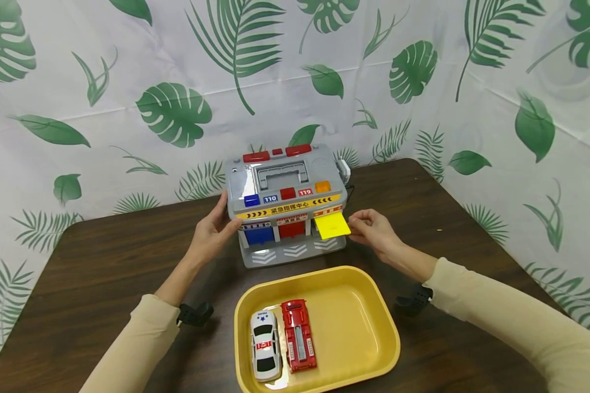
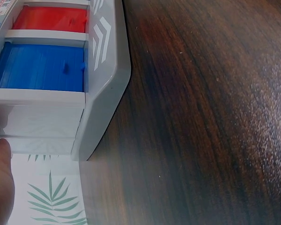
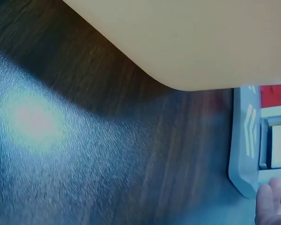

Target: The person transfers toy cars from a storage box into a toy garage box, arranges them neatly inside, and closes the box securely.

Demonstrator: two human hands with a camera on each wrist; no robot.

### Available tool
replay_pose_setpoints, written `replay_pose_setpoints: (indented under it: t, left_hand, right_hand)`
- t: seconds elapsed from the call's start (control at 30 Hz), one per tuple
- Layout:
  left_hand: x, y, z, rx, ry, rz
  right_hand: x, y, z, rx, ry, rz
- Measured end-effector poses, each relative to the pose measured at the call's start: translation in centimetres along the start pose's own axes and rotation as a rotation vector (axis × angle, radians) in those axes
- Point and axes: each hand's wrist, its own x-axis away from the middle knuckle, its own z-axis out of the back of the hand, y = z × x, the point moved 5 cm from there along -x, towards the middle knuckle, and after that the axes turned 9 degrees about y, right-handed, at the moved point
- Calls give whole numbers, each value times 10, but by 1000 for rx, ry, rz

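Note:
A grey toy emergency station point(image 1: 295, 204) stands at the back of the table, with a blue door point(image 1: 259, 235) and a red door point(image 1: 292, 229) down. Its yellow door point(image 1: 331, 225) is swung up and sticks out at the front. My left hand point(image 1: 212, 232) holds the station's left end, thumb at the front corner and fingers along the side. Beside the yellow door's outer right corner is my right hand point(image 1: 373, 232), its fingers loosely bent. In the right wrist view, its fingertips point(image 3: 264, 199) show near the front corner of the base, under the doorway.
In front of the station sits a yellow tray point(image 1: 354, 327) with a white police car point(image 1: 265, 346) and a red fire truck point(image 1: 299, 335) in its left half. A grey-white piece point(image 1: 343, 170) projects from the station's right end. Leaf-print cloth point(image 1: 172, 114) hangs behind the table.

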Motion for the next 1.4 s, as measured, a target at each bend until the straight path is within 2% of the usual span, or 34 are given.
replay_pose_setpoints:
  t: [0.13, 0.27, 0.4, 0.5, 1.1, 1.4]
  left_hand:
    - [0, 1, 1, -5, 1, 1]
    - [0, 2, 1, -2, 4, -6]
    - [0, 3, 1, -4, 2, -15]
    - [-1, 2, 1, -5, -4, -13]
    - [0, 2, 1, -22, -4, 7]
    - [6, 27, 0, -15, -15, 22]
  right_hand:
    - [1, -7, 4, 11, 24, 69]
    - [2, -15, 3, 38, -9, 146]
    - [4, -18, 0, 119, -46, 187]
    - [5, -17, -3, 162, -59, 193]
    - [-7, -2, -15, 232, -90, 166]
    - [-11, 1, -18, 277, -78, 170]
